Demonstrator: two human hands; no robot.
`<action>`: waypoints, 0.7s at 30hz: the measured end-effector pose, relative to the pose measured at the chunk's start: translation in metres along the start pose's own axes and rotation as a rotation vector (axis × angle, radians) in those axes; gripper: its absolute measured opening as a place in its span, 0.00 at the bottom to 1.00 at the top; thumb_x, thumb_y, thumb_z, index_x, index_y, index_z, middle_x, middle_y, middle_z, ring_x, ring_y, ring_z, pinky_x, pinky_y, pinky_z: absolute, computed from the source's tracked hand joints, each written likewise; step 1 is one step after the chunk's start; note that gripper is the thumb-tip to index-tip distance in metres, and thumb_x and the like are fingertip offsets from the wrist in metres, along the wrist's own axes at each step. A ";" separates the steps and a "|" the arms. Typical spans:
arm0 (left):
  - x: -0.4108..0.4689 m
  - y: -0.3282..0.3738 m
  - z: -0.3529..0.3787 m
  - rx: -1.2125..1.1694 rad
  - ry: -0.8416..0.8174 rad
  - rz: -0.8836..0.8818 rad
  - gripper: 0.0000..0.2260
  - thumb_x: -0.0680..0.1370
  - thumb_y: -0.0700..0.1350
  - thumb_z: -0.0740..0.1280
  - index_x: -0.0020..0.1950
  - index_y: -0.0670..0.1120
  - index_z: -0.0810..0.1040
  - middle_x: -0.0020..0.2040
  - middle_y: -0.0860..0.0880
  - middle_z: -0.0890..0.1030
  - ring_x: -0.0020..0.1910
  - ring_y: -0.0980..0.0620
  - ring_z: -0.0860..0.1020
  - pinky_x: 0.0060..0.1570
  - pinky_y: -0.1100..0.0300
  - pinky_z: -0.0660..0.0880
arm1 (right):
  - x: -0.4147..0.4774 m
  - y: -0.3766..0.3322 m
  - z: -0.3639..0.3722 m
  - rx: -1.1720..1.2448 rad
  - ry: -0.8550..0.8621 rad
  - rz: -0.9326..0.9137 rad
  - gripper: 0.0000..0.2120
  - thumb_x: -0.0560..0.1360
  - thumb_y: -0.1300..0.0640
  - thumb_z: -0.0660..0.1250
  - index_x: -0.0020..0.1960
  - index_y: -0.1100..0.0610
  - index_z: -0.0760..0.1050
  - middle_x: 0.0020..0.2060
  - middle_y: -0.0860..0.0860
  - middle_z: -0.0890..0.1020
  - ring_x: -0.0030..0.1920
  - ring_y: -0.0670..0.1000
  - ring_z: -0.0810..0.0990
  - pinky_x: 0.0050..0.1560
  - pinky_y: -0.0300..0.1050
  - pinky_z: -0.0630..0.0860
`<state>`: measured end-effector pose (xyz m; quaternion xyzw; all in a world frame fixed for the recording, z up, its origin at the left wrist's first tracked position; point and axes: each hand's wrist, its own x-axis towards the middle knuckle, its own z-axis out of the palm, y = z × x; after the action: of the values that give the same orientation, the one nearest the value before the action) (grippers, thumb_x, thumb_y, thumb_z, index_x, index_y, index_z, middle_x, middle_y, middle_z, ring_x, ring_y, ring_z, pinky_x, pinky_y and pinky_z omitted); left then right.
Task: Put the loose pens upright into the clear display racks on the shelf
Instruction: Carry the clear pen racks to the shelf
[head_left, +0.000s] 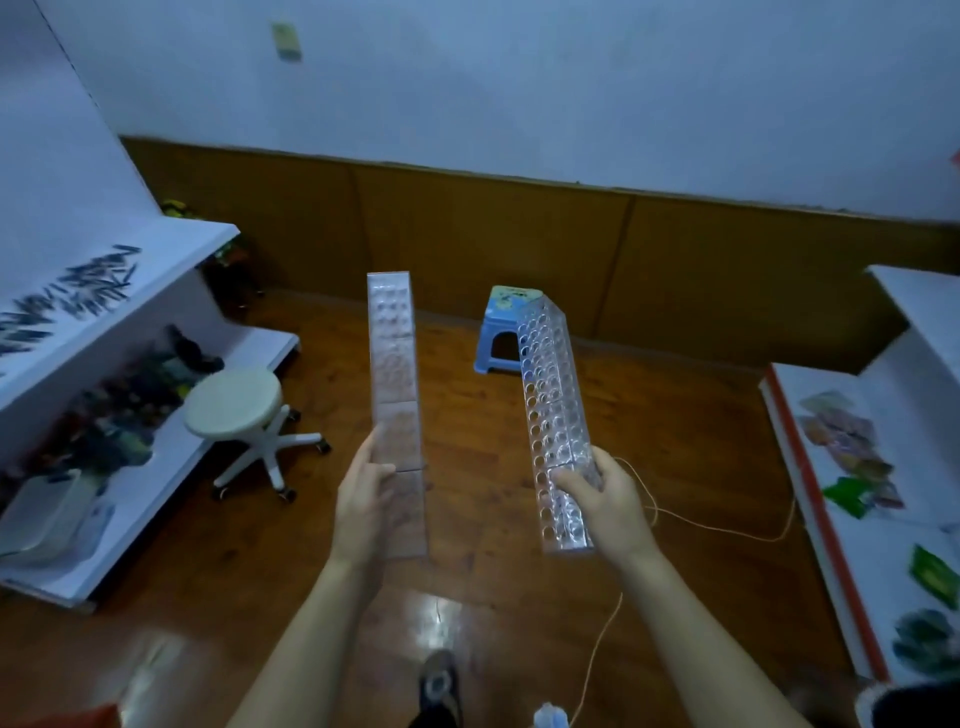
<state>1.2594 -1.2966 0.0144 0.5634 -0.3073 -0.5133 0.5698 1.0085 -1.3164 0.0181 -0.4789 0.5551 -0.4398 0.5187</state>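
Note:
I hold two long clear display racks over the wooden floor. My left hand (361, 499) grips the near part of the left rack (395, 364), which points away from me with its flat side showing. My right hand (605, 501) grips the right rack (550, 395), whose rows of round holes face left and up. Both racks hold nothing. Several loose dark pens (78, 296) lie scattered on the top of the white shelf (171, 249) at the left, apart from both hands.
A white swivel stool (234, 402) stands by the left shelf, whose lower levels carry toys and a plastic box. A blue plastic stool (498, 332) sits ahead near the wood-panelled wall. Another white shelf (883, 467) with packets stands right. A thin cord (727, 530) trails across the floor.

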 end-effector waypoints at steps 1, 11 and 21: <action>0.017 0.002 0.002 0.020 -0.012 0.011 0.25 0.74 0.51 0.61 0.72 0.55 0.73 0.61 0.44 0.82 0.56 0.42 0.82 0.56 0.41 0.77 | 0.020 -0.002 0.005 -0.010 -0.008 -0.005 0.10 0.78 0.58 0.72 0.58 0.54 0.79 0.49 0.54 0.87 0.47 0.55 0.87 0.46 0.50 0.84; 0.269 0.056 0.009 0.045 -0.009 0.030 0.25 0.74 0.50 0.61 0.72 0.52 0.73 0.56 0.42 0.83 0.50 0.42 0.84 0.49 0.44 0.79 | 0.254 -0.040 0.075 -0.061 -0.021 0.018 0.07 0.78 0.60 0.72 0.56 0.55 0.80 0.47 0.55 0.87 0.46 0.57 0.87 0.47 0.51 0.84; 0.455 0.111 0.000 0.064 0.029 0.094 0.24 0.76 0.51 0.61 0.72 0.52 0.73 0.58 0.42 0.81 0.51 0.41 0.83 0.46 0.48 0.80 | 0.451 -0.081 0.143 -0.025 -0.090 0.023 0.09 0.78 0.62 0.72 0.57 0.56 0.80 0.47 0.55 0.87 0.44 0.55 0.87 0.40 0.41 0.81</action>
<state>1.4148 -1.7378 0.0166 0.5736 -0.3413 -0.4679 0.5793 1.1557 -1.7732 0.0171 -0.4982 0.5420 -0.4050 0.5423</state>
